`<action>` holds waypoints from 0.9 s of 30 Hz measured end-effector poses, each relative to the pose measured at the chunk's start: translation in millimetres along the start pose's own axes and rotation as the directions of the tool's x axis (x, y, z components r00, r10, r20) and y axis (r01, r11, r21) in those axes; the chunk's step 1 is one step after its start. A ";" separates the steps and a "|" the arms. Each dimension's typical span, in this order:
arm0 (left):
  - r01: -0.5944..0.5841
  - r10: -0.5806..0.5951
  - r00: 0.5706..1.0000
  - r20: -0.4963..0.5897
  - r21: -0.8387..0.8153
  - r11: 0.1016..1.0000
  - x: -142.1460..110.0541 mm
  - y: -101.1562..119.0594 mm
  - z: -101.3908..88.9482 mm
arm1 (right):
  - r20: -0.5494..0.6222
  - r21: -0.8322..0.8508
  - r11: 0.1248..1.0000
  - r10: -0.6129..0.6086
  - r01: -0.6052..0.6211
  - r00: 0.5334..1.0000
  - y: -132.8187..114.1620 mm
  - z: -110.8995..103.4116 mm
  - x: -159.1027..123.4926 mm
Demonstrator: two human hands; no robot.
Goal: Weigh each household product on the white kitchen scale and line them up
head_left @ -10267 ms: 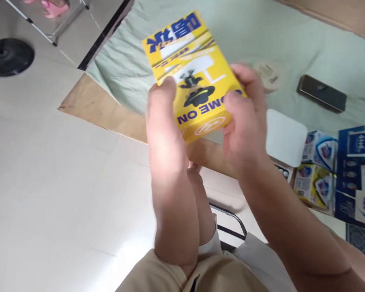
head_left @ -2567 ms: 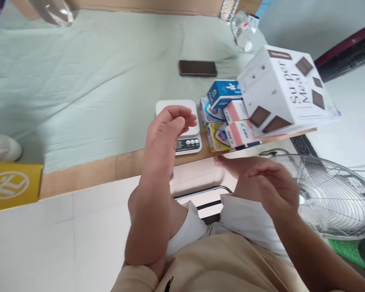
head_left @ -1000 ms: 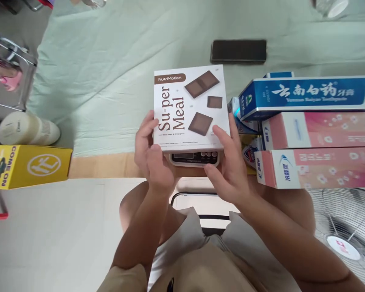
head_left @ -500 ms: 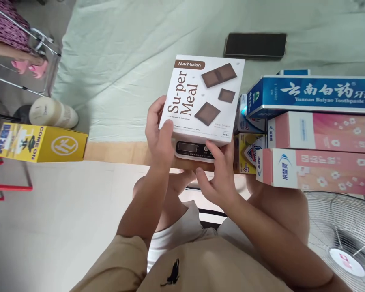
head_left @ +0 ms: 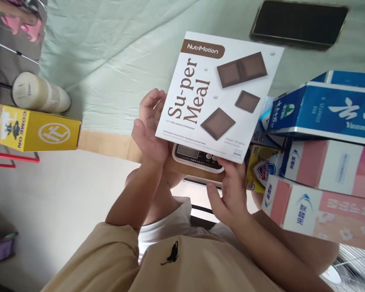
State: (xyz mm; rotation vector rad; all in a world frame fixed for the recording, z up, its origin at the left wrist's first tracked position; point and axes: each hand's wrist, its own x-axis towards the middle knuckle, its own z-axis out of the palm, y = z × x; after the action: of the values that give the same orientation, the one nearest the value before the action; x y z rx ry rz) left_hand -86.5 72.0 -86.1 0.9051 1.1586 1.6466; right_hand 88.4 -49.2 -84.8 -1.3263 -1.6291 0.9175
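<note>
A white "Su-per Meal" box point(head_left: 219, 95) with brown squares printed on it lies flat over a small kitchen scale point(head_left: 197, 157), whose display and buttons show under the box's near edge. My left hand point(head_left: 149, 125) is cupped beside the box's left edge, palm up and fingers loosely spread, with the thumb off the box. My right hand point(head_left: 228, 190) reaches up from below. Its fingertips touch the box's near right corner and the front of the scale, and the thumb stands apart.
Stacked cartons stand right of the scale: a blue toothpaste box point(head_left: 325, 111), two pink-and-white boxes point(head_left: 328, 166) and small soap packs point(head_left: 260, 168). A black phone point(head_left: 298, 22) lies on the green cloth point(head_left: 109, 61). A yellow box point(head_left: 33, 129) and a cream bottle point(head_left: 39, 93) sit left.
My left thumb has come off the top of the box and the hand has opened beside it. The view has moved closer, so the box looks larger.
</note>
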 end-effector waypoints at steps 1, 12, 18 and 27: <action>0.006 -0.005 0.999 0.032 -0.039 0.999 0.5 1.7 -1.0 | 0.005 0.004 1.000 -0.005 0.004 1.000 1.4 0.2 0.2; -0.071 0.079 0.986 0.144 -0.056 0.996 -11.4 8.3 -11.6 | -0.174 0.064 0.997 -0.042 0.054 0.984 12.2 21.9 -5.8; -0.063 0.068 0.973 0.221 -0.031 0.998 -6.9 8.9 -13.4 | -0.154 0.030 0.999 -0.038 0.043 0.987 6.4 13.8 5.9; -0.048 0.055 0.981 0.187 -0.041 0.998 -6.3 19.6 -15.7 | -0.156 0.082 0.986 -0.128 0.142 0.979 -13.3 30.3 23.8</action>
State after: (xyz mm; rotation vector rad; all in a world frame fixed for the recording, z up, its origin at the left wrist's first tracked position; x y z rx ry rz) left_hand -103.7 58.4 -72.5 1.0512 0.9798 1.5806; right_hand 53.0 -29.3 -81.2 -1.1772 -1.5214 0.7831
